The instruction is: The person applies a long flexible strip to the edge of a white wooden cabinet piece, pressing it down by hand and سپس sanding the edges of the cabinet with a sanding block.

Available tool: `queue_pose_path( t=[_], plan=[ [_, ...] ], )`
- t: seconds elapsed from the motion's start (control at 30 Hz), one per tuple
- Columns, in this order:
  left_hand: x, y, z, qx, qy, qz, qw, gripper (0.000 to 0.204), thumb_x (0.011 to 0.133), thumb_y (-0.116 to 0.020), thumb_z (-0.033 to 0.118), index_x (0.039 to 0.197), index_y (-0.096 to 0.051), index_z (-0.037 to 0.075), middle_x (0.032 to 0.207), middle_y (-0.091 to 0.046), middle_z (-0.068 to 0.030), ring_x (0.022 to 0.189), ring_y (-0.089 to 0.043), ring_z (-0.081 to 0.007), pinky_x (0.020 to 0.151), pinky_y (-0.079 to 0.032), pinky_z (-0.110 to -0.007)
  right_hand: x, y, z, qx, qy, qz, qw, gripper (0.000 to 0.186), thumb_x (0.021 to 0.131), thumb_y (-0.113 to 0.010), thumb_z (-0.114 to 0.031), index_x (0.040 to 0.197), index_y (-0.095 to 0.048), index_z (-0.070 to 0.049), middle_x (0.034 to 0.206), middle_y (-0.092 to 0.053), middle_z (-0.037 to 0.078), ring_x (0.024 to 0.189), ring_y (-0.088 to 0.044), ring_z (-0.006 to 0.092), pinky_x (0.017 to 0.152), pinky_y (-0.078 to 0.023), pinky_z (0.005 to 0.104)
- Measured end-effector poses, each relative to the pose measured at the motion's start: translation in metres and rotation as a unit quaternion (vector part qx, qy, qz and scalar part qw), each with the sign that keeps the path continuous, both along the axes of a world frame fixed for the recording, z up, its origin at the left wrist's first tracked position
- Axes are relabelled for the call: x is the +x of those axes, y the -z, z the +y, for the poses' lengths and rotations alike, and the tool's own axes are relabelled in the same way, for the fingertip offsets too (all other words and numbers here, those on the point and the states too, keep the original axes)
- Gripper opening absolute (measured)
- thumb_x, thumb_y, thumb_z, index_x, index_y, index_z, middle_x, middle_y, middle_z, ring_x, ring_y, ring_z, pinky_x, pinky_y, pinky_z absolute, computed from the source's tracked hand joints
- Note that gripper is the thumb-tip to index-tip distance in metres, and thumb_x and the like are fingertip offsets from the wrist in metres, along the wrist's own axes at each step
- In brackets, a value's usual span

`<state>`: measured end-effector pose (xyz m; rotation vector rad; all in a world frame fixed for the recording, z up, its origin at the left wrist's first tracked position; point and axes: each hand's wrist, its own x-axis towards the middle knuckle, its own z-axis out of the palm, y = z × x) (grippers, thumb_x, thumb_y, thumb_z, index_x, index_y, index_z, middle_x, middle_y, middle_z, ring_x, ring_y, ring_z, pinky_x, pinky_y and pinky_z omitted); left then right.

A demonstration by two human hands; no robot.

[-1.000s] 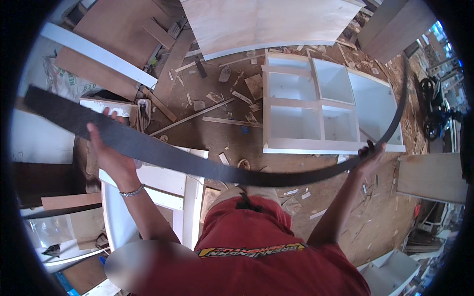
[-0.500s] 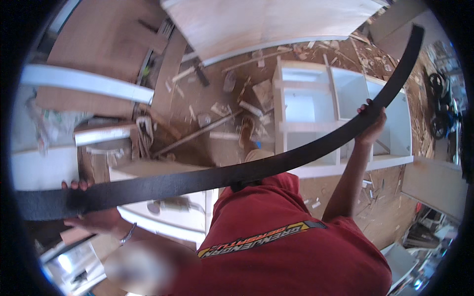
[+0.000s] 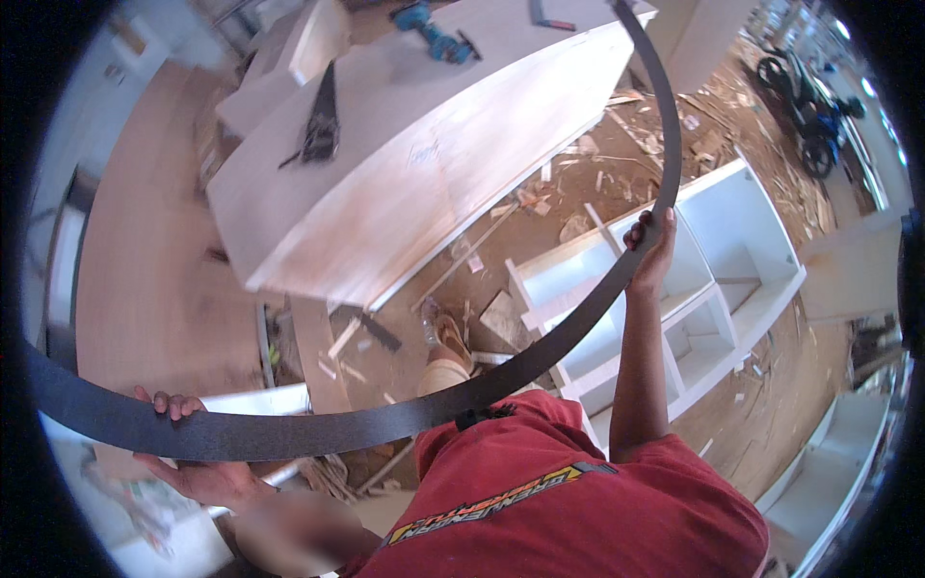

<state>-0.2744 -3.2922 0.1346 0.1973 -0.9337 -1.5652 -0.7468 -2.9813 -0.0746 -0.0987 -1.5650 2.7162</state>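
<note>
Holding a long dark flat strip [image 3: 385,433], 8 o'clock round to 1: left hand [image 3: 214,476] has its grip around it at 8, right hand [image 3: 655,255] near 3. Probably light, springy; carry near both ends. Mind its edges by the wooden surface [image 3: 385,96] at 12, cabinet frame [image 3: 756,325] at 3.

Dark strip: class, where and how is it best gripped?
Probably at two points well apart, from beneath, fingers curled around one edge: the strip is long, narrow and flat, so one grip might let it sag. The left hand and right hand hold it so.
</note>
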Motion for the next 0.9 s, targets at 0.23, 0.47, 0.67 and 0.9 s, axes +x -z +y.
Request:
queue_pose_path(
  t=[0.23, 0.47, 0.67, 0.9],
  plan=[
    [-0.163, 0.021, -0.167, -0.075, 0.136, 0.039, 0.987, 0.093, 0.102, -0.055, 0.056, 0.158, -0.020, -0.009, 0.105, -0.043, -0.0109, 0.083, -0.042, -0.0189, 0.071, -0.043, -0.031, -0.086, -0.018, -0.012, -0.032, 0.150, 0.021, 0.988, 0.058, 0.102, -0.055, -0.061, 0.132, -0.051, -0.012, 0.081, -0.049, 0.001, 0.061, -0.047, 0.0106, 0.053, -0.038, 0.0266],
    [-0.386, -0.010, -0.208, -0.081, 0.262, -0.025, 0.961, 0.092, 0.101, -0.042, 0.070, 0.150, -0.034, -0.008, 0.102, -0.047, -0.0096, 0.079, -0.045, -0.0139, 0.063, -0.041, -0.026, -0.104, -0.069, -0.027, -0.012, 0.281, 0.084, 0.956, 0.065, 0.104, -0.049, -0.061, 0.143, -0.050, -0.009, 0.082, -0.049, 0.001, 0.059, -0.047, 0.0103, 0.051, -0.038, 0.0257],
    [-0.516, -0.017, -0.191, -0.153, 0.293, -0.097, 0.939, 0.086, 0.101, -0.040, 0.067, 0.145, -0.040, -0.007, 0.100, -0.046, -0.0087, 0.080, -0.042, -0.0144, 0.070, -0.038, -0.027, -0.123, -0.022, 0.011, 0.002, 0.379, 0.052, 0.924, 0.068, 0.104, -0.048, -0.062, 0.144, -0.049, -0.007, 0.082, -0.047, 0.000, 0.062, -0.045, 0.0098, 0.052, -0.037, 0.0249],
    [-0.695, -0.047, -0.146, -0.239, 0.315, -0.137, 0.908, 0.088, 0.100, -0.029, 0.070, 0.140, -0.040, -0.008, 0.103, -0.049, -0.0125, 0.079, -0.047, -0.0153, 0.072, -0.042, -0.027, -0.235, 0.004, 0.021, -0.039, 0.465, 0.037, 0.884, 0.059, 0.105, -0.050, -0.058, 0.136, -0.053, -0.007, 0.083, -0.049, 0.001, 0.064, -0.048, 0.0114, 0.054, -0.041, 0.0269]
  ],
)
